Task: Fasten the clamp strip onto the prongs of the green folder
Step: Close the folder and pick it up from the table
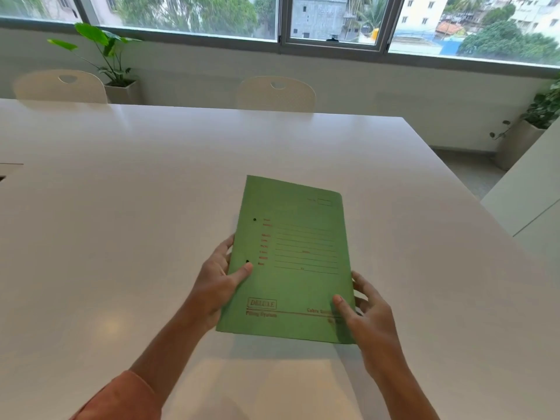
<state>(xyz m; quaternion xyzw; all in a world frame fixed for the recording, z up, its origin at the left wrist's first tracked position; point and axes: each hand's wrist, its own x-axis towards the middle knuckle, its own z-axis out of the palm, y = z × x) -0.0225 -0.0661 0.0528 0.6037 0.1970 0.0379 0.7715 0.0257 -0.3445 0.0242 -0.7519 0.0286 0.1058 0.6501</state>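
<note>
The green folder (298, 237) is closed, its printed cover facing up, held a little above the white table (121, 207). Two small dark holes show near its left spine edge. My left hand (216, 283) grips the spine side, thumb on the cover beside the lower hole. My right hand (368, 313) holds the lower right corner, thumb on top and fingers at the edge. No clamp strip or prongs are visible; the folder's inside is hidden.
Two white chairs (277, 93) stand behind the table's far edge. Potted plants sit at the back left (112, 65) and at the right wall (542, 113). A white cabinet (527, 207) stands to the right of the table.
</note>
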